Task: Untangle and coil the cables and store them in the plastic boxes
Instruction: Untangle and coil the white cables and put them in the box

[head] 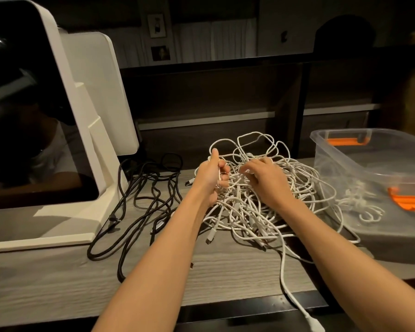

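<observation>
A big tangle of white cables (261, 204) lies on the wooden table in the middle. My left hand (211, 174) grips a few white strands at the tangle's left side, thumb up. My right hand (265, 179) reaches into the top of the pile, its fingers curled among the strands. One white cable with a plug (314, 324) trails off the table's front edge. A clear plastic box (379, 168) with orange latches stands at the right; a small white coil (362, 207) lies inside it.
A loose heap of black cables (144, 207) lies left of the white tangle. A white machine with a dark glass door (41, 111) fills the left side. Dark shelving runs along the back behind the table.
</observation>
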{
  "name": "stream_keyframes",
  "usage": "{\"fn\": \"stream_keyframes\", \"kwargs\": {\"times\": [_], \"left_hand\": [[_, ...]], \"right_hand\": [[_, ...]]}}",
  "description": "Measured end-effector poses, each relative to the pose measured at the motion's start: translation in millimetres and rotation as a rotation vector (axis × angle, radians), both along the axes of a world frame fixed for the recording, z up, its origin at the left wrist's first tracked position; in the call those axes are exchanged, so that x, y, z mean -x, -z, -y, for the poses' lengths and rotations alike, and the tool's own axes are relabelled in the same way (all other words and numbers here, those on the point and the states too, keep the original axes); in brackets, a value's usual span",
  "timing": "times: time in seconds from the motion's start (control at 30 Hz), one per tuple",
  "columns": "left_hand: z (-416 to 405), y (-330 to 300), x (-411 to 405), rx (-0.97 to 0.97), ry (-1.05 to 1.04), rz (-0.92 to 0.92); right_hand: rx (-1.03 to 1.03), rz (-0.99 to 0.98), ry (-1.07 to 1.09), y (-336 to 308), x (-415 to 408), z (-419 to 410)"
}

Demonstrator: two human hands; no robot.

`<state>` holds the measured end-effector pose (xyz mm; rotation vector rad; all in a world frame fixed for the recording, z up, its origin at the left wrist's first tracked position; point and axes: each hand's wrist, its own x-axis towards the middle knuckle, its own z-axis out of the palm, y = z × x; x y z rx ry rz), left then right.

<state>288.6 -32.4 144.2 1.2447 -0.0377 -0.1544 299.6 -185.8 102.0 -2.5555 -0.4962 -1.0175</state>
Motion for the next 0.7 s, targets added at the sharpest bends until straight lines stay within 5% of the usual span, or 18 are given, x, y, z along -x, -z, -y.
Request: {"fn": "stream_keyframes", "kwargs": {"times": [0.17,0.4,0.7], "left_hand": [[0,-2,1,0.111,0.115,-0.151],[10,2,7,-0.352,-0.062,0.188],[6,3,9,-0.485,0.058,0.234]], "right_hand": [[-0.011,0.028,0.037,3,-6,1],[-0.258,0.179,-0.139,-5,4,-1],[-0.305,0.223,-0.242,-10,7,-13]]}}
